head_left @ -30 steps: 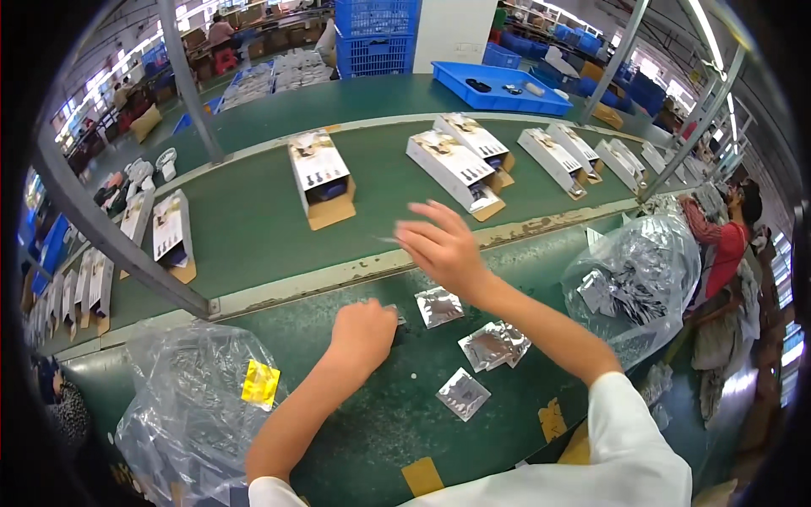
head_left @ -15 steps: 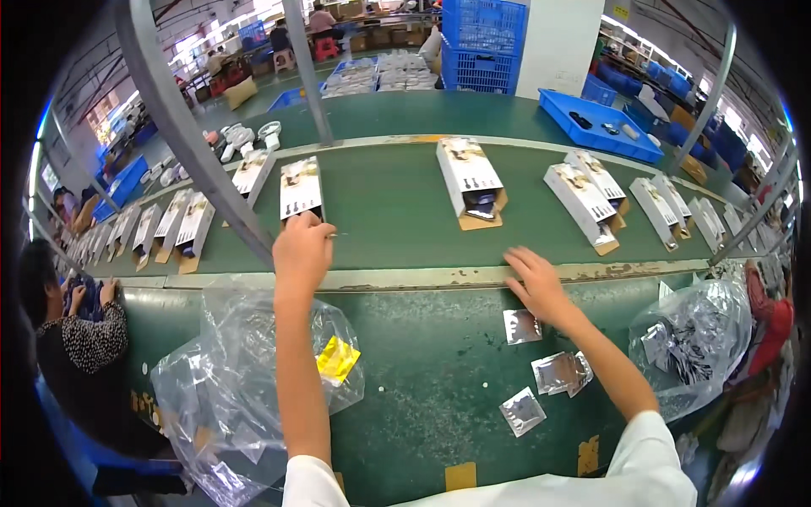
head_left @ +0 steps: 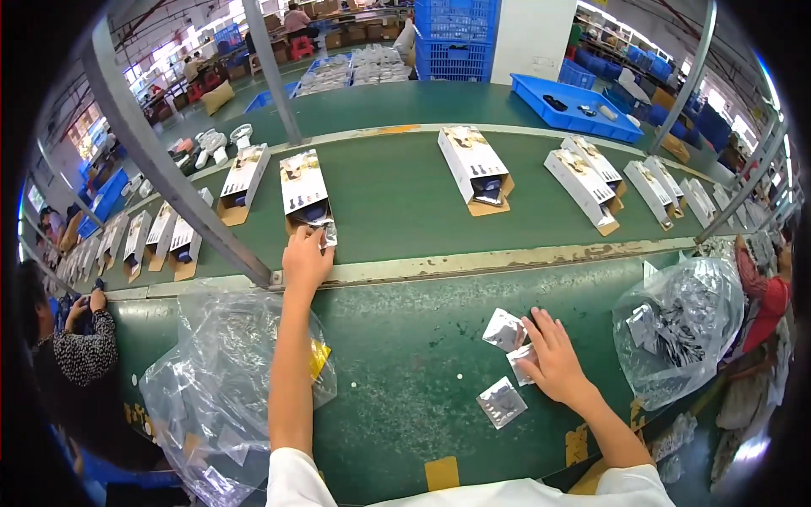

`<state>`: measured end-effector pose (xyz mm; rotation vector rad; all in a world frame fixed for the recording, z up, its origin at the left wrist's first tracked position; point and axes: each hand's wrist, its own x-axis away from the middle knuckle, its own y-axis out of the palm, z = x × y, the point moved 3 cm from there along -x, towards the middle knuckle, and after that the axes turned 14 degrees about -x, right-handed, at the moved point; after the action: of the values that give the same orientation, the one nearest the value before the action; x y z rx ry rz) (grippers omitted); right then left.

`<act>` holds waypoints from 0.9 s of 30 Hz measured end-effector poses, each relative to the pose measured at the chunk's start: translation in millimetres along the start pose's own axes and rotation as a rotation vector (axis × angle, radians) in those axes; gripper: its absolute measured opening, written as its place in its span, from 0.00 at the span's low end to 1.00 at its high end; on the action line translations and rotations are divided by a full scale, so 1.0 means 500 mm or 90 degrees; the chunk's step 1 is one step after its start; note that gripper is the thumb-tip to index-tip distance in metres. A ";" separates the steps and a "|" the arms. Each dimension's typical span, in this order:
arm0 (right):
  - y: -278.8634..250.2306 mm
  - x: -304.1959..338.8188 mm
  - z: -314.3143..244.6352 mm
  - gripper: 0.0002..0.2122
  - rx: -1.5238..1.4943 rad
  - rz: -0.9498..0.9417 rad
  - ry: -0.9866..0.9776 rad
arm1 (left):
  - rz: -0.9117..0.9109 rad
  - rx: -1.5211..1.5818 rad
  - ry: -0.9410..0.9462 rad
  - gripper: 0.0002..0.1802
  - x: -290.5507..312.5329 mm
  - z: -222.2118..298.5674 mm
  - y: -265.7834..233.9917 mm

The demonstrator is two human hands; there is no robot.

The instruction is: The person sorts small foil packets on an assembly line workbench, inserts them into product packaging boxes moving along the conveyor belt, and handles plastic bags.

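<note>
Green workbench (head_left: 397, 397) under silver packets (head_left: 502, 403), blue crates (head_left: 454, 62) beyond

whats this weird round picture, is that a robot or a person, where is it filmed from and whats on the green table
There is no robot: these are a person's own bare hands. Everything is seen from a wide fisheye camera worn on their head, looking down, so straight edges bend and the forearms come in from below.

The left hand is at the open end of a white printed box, fingers by a small silver packet; whether they pinch it is hard to tell. The right hand is spread over loose silver packets on the green table.

At the sides are two clear plastic bags, the right one holding more silver packets. Beyond, other boxes stand along a green strip.
</note>
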<state>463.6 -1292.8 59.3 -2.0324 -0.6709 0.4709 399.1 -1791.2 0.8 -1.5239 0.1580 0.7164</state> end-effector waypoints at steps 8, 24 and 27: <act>0.064 0.001 -0.048 0.33 0.049 0.062 0.011 | -0.143 -0.053 0.051 0.27 -0.003 0.019 0.009; 0.317 -0.161 -0.277 0.22 0.103 0.235 -0.021 | -0.162 0.388 0.601 0.38 0.104 0.062 -0.198; 0.324 -0.188 -0.327 0.25 0.158 0.191 -0.028 | -0.187 0.388 0.713 0.47 0.152 0.086 -0.200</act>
<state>527.0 -1527.6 9.6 -1.8953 -0.3128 0.7381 496.5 -1715.1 49.7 -1.1518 0.8804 -0.4639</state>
